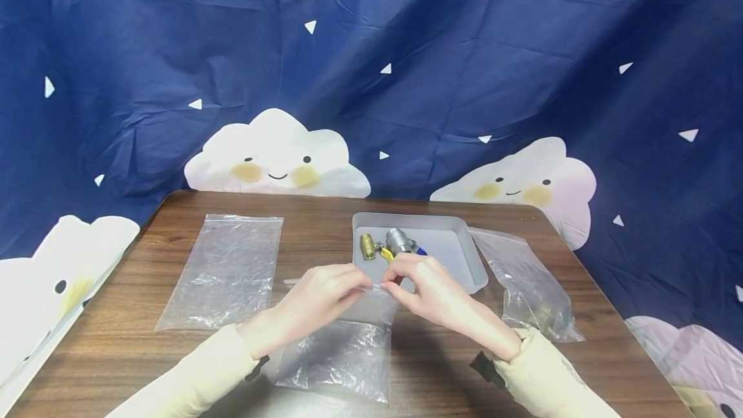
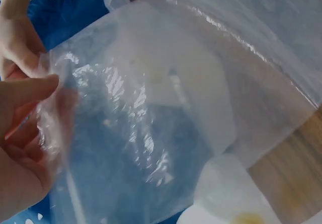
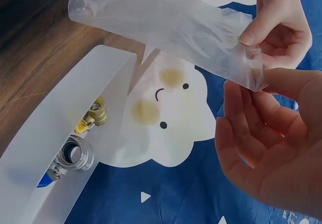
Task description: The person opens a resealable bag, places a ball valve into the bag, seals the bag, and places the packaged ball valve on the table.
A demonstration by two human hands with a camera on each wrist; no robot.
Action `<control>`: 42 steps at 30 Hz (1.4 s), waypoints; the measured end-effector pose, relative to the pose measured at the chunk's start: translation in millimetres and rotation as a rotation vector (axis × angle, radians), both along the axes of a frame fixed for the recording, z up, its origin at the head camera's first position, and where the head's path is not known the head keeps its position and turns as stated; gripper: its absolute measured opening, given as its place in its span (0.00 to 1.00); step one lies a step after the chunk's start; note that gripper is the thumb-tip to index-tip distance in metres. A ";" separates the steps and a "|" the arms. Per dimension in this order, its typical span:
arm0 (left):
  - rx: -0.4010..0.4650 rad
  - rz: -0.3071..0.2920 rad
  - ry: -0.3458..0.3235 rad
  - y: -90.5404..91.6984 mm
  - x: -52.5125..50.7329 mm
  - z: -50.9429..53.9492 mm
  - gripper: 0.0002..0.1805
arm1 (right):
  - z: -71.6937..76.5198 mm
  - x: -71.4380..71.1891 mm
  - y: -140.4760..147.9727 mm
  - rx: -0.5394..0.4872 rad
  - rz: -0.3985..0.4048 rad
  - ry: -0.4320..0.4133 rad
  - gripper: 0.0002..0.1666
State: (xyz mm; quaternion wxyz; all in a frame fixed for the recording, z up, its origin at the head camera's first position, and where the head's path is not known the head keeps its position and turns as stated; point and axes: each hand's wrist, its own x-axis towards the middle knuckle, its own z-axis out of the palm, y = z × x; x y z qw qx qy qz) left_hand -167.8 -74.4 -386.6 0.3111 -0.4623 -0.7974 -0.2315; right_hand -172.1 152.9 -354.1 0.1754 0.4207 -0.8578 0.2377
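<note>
so, both my hands are busy with one clear plastic bag (image 1: 342, 357), held up by its upper edge in front of me, near the front of the grey tray. my left hand (image 1: 327, 286) pinches that edge with the thumb on one face and fingers behind it, and my right hand (image 1: 426, 282) pinches it at a corner between thumb and fingertips. the two hands are close together, fingertips nearly meeting. the bag drops below them over the wood-grain desk (image 1: 435, 373), see-through and crinkled with bright glints; i can't tell whether its lower end touches the wood.

just beyond my hands sits the grey tray (image 1: 455, 257), shallow with rounded corners. toward its left side lies a brass ball valve (image 1: 367, 247) with a yellow handle (image 1: 386, 254), and just right of it a silver metal valve (image 1: 397, 241) with a blue handle (image 1: 420, 251).

off to my left, a flat bag (image 1: 229, 269), also clear, lies spread on the desk. over on the right, beside the tray, a filled bag (image 1: 522, 276) lies with something brass-coloured in its near end, too blurred by the plastic to name. cream sleeves (image 1: 203, 366) cover my forearms, and behind the desk hangs a blue cloth (image 1: 371, 18) with smiling clouds and small white triangles.
</note>
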 end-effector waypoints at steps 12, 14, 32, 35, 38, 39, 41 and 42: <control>0.048 0.031 0.011 7.8 0.5 -5.3 0.10 | -3.5 5.6 -0.7 0.067 -0.020 -0.023 0.05; 0.042 0.046 0.007 8.7 0.7 -6.2 0.09 | -5.3 4.2 -1.5 0.055 -0.012 -0.011 0.05; 0.125 -0.034 -0.029 8.3 -0.4 -6.3 0.08 | -10.6 0.4 -8.4 -0.114 -0.050 -0.017 0.07; 0.120 -0.042 -0.041 8.3 -0.2 -5.5 0.08 | -11.3 -0.1 -8.2 -0.121 -0.066 -0.026 0.08; 0.105 -0.016 -0.054 7.7 0.0 -4.6 0.08 | -11.5 -0.8 -6.6 -0.110 -0.072 -0.031 0.07; 0.102 -0.002 -0.058 7.0 0.0 -4.4 0.08 | -11.4 -1.1 -5.6 -0.108 -0.074 -0.029 0.07; 0.096 0.036 -0.068 5.5 -0.3 -3.9 0.08 | -11.0 -1.5 -3.5 -0.107 -0.083 -0.025 0.07; 0.091 0.056 -0.072 4.7 -0.4 -3.7 0.08 | -10.6 -1.6 -2.4 -0.107 -0.089 -0.020 0.07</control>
